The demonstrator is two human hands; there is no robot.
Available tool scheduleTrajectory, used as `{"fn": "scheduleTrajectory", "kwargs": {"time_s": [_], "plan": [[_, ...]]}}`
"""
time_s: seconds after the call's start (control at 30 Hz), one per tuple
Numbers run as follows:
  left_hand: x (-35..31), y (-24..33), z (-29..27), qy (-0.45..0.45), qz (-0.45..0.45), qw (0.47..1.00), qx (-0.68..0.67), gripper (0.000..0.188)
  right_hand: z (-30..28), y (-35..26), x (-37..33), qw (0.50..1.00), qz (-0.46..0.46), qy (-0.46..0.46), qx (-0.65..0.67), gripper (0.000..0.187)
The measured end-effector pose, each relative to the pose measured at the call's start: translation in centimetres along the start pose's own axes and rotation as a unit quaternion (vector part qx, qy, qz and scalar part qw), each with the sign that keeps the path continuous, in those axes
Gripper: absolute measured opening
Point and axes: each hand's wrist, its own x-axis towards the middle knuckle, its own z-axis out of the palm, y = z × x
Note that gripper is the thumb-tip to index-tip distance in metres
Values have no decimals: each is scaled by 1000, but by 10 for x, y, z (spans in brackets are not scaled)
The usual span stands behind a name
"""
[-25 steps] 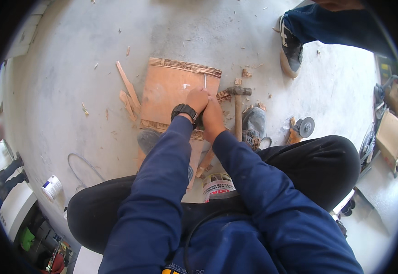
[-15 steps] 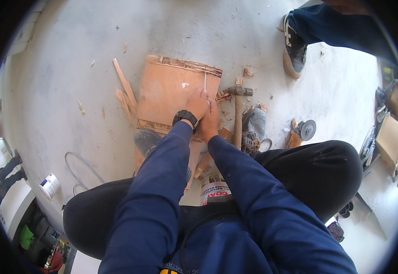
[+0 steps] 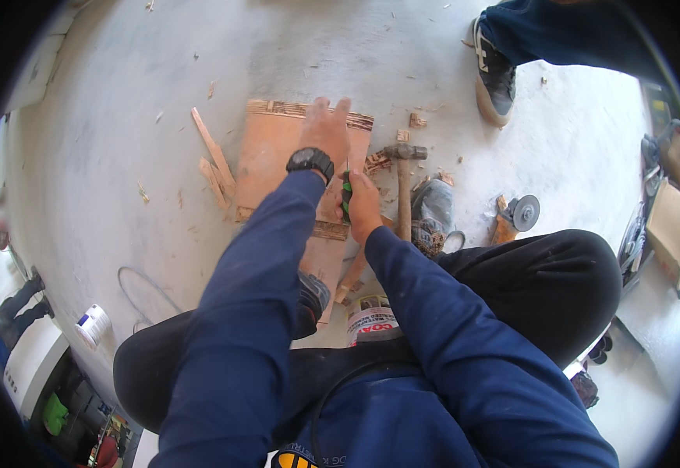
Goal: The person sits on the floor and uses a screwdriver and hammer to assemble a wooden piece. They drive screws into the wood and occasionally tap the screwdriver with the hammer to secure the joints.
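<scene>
On the floor before me lies a flat wooden board (image 3: 270,160) with rough, splintered strips along its far and near edges. My left hand (image 3: 326,132), a black watch on its wrist, rests over the board's far edge with fingers stretched out and apart. Closer to me, my right hand (image 3: 365,204) is closed round the green and black handle of a screwdriver (image 3: 346,196). Its thin shaft points away from me along the board's right side; the tip is hidden beside my left hand.
A hammer (image 3: 405,187) lies right of the board, beside my shoe (image 3: 433,207). Farther right is an angle grinder (image 3: 515,218). Wood strips (image 3: 214,148) lie to the left, and a labelled tub (image 3: 373,318) stands between my legs. Another person's shoe (image 3: 494,78) is at the upper right.
My left hand has come off my right and moved forward to the board's far edge, its fingers opening. My right hand has drawn back with the screwdriver. My left foot has shifted back toward me.
</scene>
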Motion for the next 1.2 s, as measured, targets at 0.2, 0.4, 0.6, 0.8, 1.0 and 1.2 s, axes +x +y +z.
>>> {"fn": "scheduleTrajectory", "kwargs": {"time_s": [0.2,0.4,0.6,0.8,1.0,1.2], "plan": [[44,-9,-1,-332,113,924,151,17,-9,9,3,988,-58,38,-139,37],[57,-2,-2,-394,145,889,182,17,-7,7,-4,992,-40,27,-115,36],[59,8,-3,-423,147,873,193,17,1,6,-6,991,-17,49,-121,38],[37,31,-7,-429,-6,900,74,23,1,27,15,975,-115,87,-166,38],[10,-56,-47,-248,-226,939,72,29,-6,28,10,916,-191,114,-334,38],[-46,-86,-28,-266,-448,792,-318,32,14,14,-2,909,-201,30,-363,34]]}}
